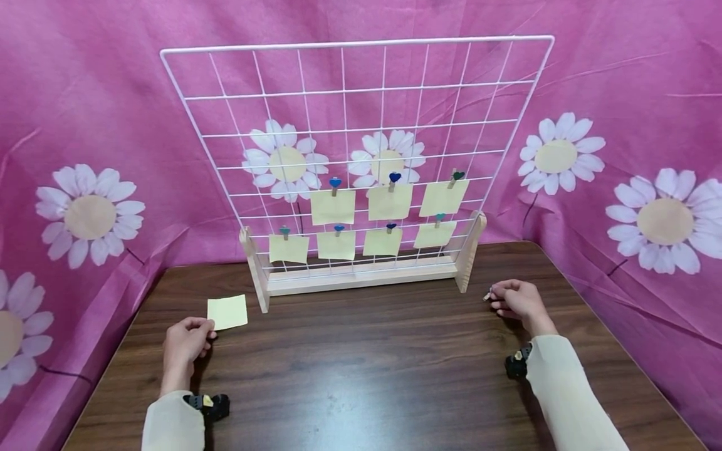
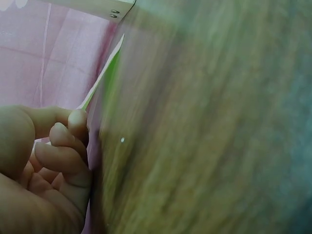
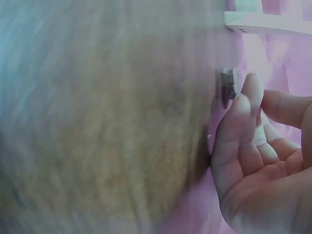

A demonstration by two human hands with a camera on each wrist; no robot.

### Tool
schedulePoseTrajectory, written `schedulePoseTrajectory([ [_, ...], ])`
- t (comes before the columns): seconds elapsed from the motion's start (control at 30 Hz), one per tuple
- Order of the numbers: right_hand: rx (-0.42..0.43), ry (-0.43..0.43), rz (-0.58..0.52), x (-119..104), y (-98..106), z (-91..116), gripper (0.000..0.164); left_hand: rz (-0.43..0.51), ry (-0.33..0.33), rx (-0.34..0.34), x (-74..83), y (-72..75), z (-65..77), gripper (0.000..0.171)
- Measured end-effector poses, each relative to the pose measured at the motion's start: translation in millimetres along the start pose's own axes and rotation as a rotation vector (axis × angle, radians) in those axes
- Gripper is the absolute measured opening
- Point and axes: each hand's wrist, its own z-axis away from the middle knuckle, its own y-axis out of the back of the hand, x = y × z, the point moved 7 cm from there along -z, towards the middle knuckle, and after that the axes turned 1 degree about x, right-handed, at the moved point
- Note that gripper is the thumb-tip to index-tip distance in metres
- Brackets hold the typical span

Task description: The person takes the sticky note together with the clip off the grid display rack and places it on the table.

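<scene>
My left hand (image 1: 185, 347) pinches the lower left corner of a pale yellow sticky note (image 1: 228, 312) between thumb and forefinger. Seen edge-on in the left wrist view, the note (image 2: 103, 75) slants upward from the fingertips. At the right of the table, my right hand (image 1: 517, 302) holds a small clothespin (image 1: 487, 294) at its fingertips. Its dark side (image 3: 228, 87) shows beside the fingers in the right wrist view. Between the hands stands a white wire grid (image 1: 361, 88), where more yellow notes (image 1: 333, 208) hang in two rows from heart-topped clothespins (image 1: 335, 184).
The grid rises from a light wooden stand (image 1: 361, 283) with upright side pieces, towards the back of the dark wood table (image 1: 350, 357). Behind and at both sides hangs a pink cloth (image 1: 113, 113) with large white daisies. Each wrist wears a black camera (image 1: 217, 407).
</scene>
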Motion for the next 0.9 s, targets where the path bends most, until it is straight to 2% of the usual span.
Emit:
schedulePoseTrajectory([
  [0.3,0.008,0.035,0.014,-11,-3,6,0.04,0.026,0.017,-0.003,0.5,0.8,0.6,0.033],
  [0.6,0.007,0.059,-0.01,-23,-10,10,0.039,0.049,0.031,-0.027,1.1,-1.7,0.5,0.038],
  [0.9,0.013,0.095,0.036,-38,-16,13,0.04,-0.003,0.01,0.007,2.2,1.6,-0.3,0.047],
])
